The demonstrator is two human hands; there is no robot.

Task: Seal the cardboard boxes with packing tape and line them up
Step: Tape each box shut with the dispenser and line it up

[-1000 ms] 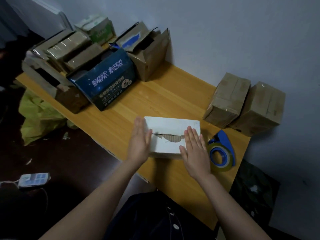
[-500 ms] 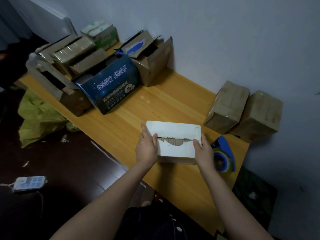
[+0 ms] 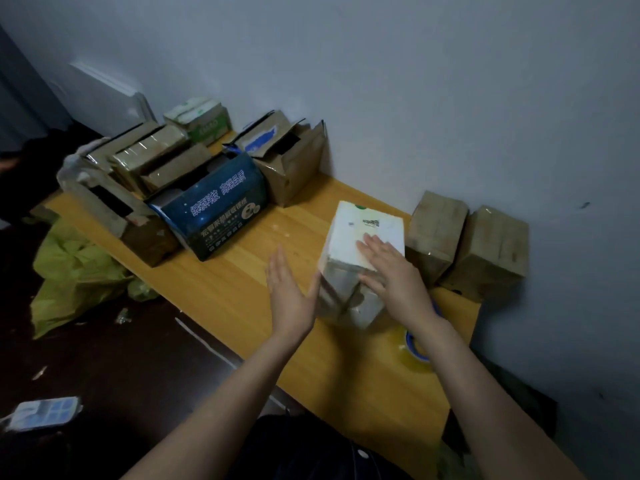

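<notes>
A white box [image 3: 367, 230] lies on the wooden table [image 3: 221, 289], turned lengthwise beside two sealed brown boxes [image 3: 434, 233] that stand against the wall. My right hand [image 3: 391, 268] rests flat on the white box's top with straight fingers. My left hand [image 3: 291, 292] is flat against the box's left side, its thumb at the box's lower corner. The blue tape dispenser [image 3: 417, 348] lies on the table below my right wrist, mostly hidden by my forearm.
A dark blue printed box [image 3: 214, 206] and several open brown boxes [image 3: 287, 157] crowd the table's far left. A yellow-green bag [image 3: 69, 271] and a power strip [image 3: 41, 412] lie on the dark floor at the left. The wall runs behind the table.
The white box has been lifted, turned and moved right toward the sealed brown boxes. Both hands went from gripping its ends to lying flat against it.
</notes>
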